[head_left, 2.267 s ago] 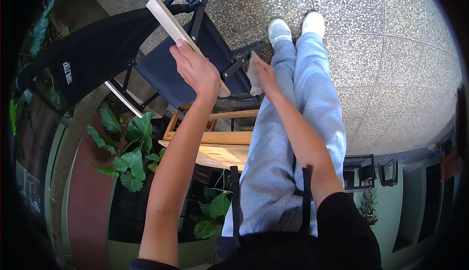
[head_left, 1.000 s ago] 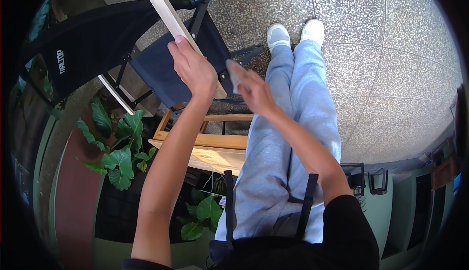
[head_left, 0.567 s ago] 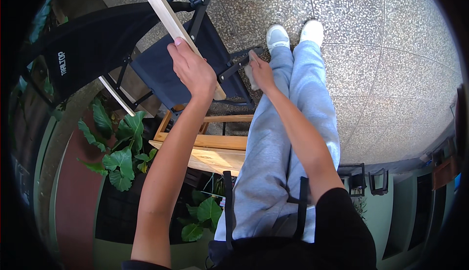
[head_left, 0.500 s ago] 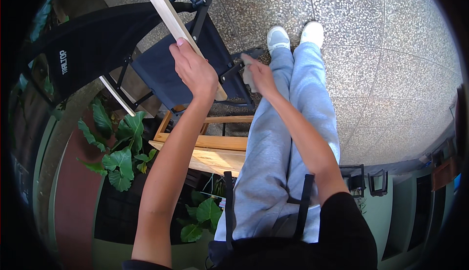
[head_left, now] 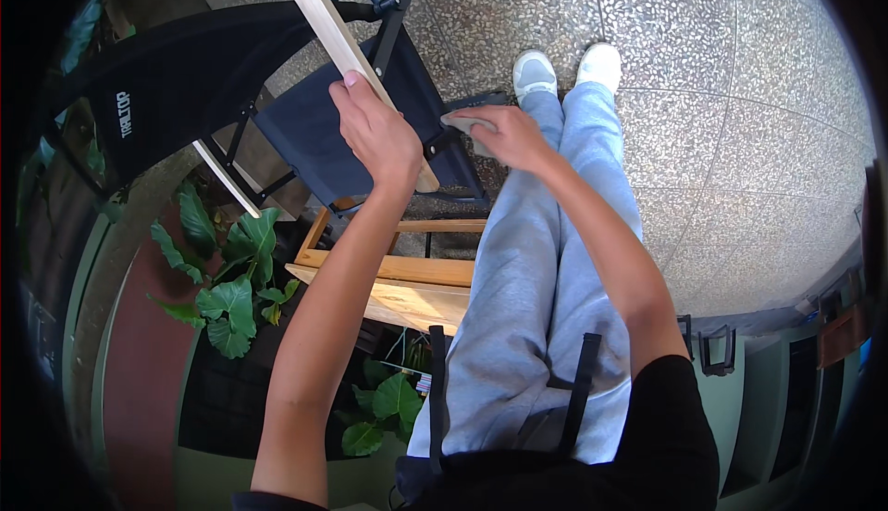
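Observation:
A black folding chair (head_left: pixel 301 132) stands at the upper left, its seat and backrest of dark fabric. My left hand (head_left: pixel 377 136) is closed round its pale wooden armrest (head_left: pixel 335 32), thumb along the top. To the right, my right hand (head_left: pixel 511 136) pinches a greyish cloth (head_left: pixel 483 129), part of it hanging below the fingers. The cloth is beside the black metal frame bar (head_left: pixel 442 138) under the armrest; whether it touches the bar is hard to tell. The chair's other armrest (head_left: pixel 225 178) shows low behind the seat.
A wooden bench (head_left: pixel 416 296) stands below the chair, at my left leg. Leafy green plants (head_left: pixel 227 303) grow at the left, with more leaves (head_left: pixel 393 405) near my left forearm. My legs and white shoes (head_left: pixel 599 67) rest on the speckled tile floor (head_left: pixel 731 141).
My right hand has moved slightly left with the cloth, and its forearm has turned more toward the chair frame. My left hand keeps its hold on the armrest. The whole view has shifted slightly.

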{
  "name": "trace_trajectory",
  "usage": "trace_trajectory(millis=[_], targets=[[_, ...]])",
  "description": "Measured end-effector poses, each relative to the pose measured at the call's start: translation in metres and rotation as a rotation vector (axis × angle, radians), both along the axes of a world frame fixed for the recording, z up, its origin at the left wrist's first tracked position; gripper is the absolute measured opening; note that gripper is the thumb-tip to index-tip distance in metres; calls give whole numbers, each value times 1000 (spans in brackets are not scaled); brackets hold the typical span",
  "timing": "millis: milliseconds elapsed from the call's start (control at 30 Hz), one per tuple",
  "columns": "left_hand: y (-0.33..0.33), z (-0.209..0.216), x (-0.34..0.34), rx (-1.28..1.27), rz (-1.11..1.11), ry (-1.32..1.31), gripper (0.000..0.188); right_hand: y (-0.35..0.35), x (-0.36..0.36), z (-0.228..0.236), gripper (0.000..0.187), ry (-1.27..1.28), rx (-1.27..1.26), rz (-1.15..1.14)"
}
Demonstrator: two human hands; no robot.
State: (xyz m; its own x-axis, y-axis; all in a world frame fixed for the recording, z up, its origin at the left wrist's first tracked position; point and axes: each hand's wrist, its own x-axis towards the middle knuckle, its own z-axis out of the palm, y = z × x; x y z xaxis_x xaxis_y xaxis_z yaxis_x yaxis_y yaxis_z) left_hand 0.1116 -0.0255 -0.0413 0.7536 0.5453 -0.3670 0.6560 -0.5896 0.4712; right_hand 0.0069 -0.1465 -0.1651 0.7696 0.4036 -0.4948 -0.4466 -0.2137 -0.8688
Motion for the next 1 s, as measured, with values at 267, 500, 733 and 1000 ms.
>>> trace_trajectory(millis=[267, 500, 733, 1000], targets=[[11, 5, 1, 26, 13, 14, 46, 24, -12, -56, 36, 494, -267, 49], [-6, -4, -2, -22, 18, 17, 46, 14, -60, -137, 39, 478, -230, -96], [7, 3, -1, -5, 24, 26, 46, 23, -11, 0, 34, 406, 108, -198], [11, 1, -2, 43, -51, -1, 45, 16, 31, 81, 38, 304, 380, -101]])
